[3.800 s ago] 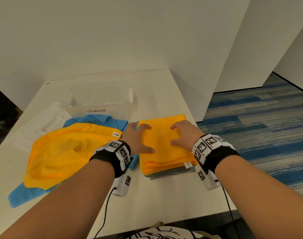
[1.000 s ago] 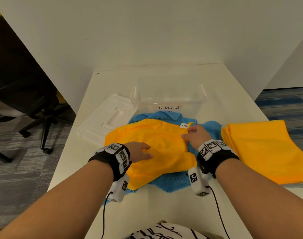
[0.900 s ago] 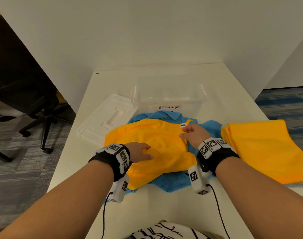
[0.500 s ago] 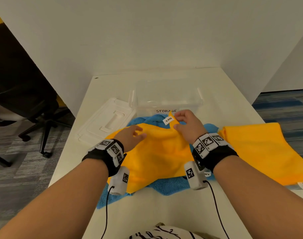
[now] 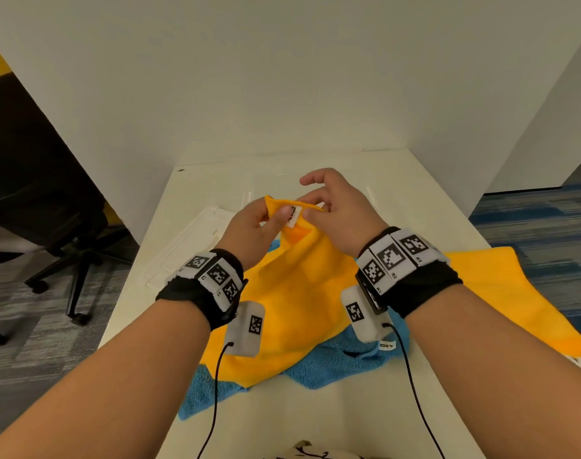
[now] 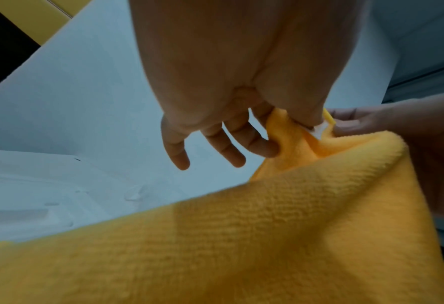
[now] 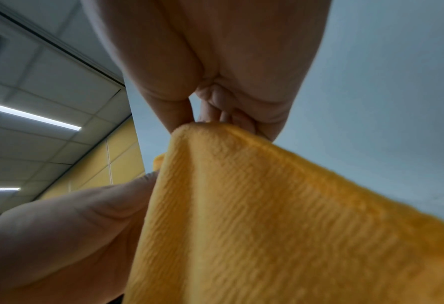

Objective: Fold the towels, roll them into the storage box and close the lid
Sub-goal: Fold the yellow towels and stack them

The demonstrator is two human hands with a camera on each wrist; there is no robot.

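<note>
At the centre of the head view, the left hand (image 5: 254, 226) and right hand (image 5: 338, 210) lift one corner of the orange towel (image 5: 299, 293) (the one with a white tag (image 5: 294, 216)), fingers clamped on its edge. Its lower part drapes over a blue towel (image 5: 332, 366) on the white surface (image 5: 315, 425). A folded orange towel (image 5: 501, 293) lies at right.

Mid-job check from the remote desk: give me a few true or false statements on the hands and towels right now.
1. Both the left hand and the right hand pinch the loose orange microfibre towel. True.
2. That towel lies flat. False: its corner is lifted.
3. A blue towel lies beneath it. True.
4. The folded orange towel is in the storage box. False: it lies on the white table, to the right.
</note>
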